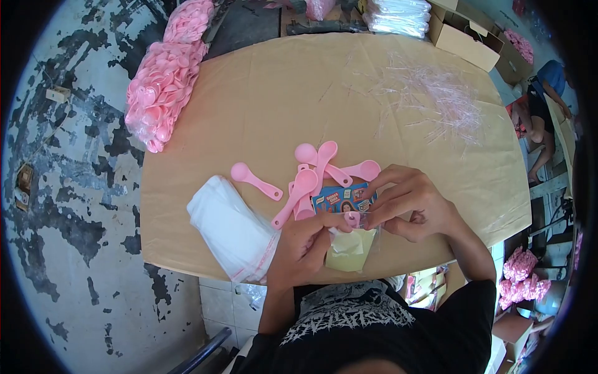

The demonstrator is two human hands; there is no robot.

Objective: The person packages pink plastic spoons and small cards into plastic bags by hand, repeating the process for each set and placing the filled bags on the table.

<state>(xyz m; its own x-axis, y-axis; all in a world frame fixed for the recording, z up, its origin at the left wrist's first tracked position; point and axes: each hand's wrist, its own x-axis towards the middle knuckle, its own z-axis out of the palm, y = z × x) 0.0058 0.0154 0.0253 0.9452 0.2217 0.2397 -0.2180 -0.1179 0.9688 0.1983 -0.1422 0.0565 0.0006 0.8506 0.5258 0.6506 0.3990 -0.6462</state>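
Note:
Near the table's front edge, my left hand (302, 244) is closed, thumb and fingers pinching a pink plastic spoon (352, 219); only its end with a hole shows. My right hand (408, 201) meets it from the other side, fingertips pinched beside that end. Something thin and clear shows at the right fingertips, too small to make out. Just below lies a pale yellow card (349, 252) with a whitish piece on it. Blue printed cards (341, 198) lie behind the hands, partly covered. Several loose pink spoons (303, 184) are heaped beside them.
White plastic bags (227, 227) lie left of my left hand. Thin clear plastic strands (445, 100) spread over the back right. Bagged pink spoons (165, 90) stand at the back left edge. A cardboard box (467, 40) stands at the back right. Another person (542, 115) sits at far right.

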